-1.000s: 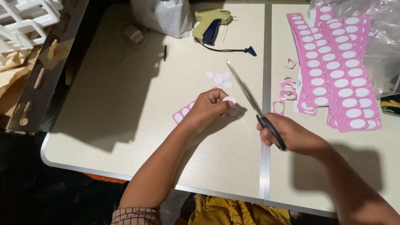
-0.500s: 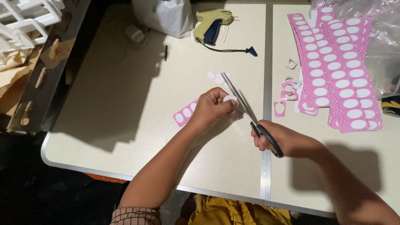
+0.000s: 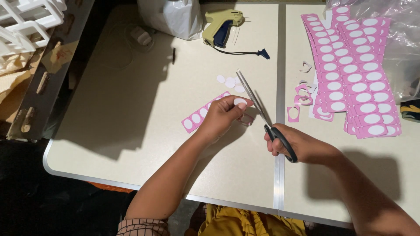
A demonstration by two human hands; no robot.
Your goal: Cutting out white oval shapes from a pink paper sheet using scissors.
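Observation:
My left hand (image 3: 223,114) pinches a pink paper strip (image 3: 197,117) printed with white ovals, with one white oval (image 3: 240,101) at my fingertips. My right hand (image 3: 302,146) grips black-handled scissors (image 3: 262,113) by the handles; the long blades point up and left, open, right beside the oval. A small heap of cut white ovals (image 3: 230,81) lies on the cream table (image 3: 131,100) just beyond my left hand.
Stacked pink strips with white ovals (image 3: 352,70) fill the right side, with pink offcuts (image 3: 299,94) beside them. A tagging gun (image 3: 221,26) and a white plastic bag (image 3: 173,17) lie at the back. A metal seam (image 3: 280,87) splits the table. White crates (image 3: 26,19) stand far left.
The scissors swung in from the right toward the oval in my left hand, and the blades shifted slightly. My left hand turned the strip a little; more of it now shows.

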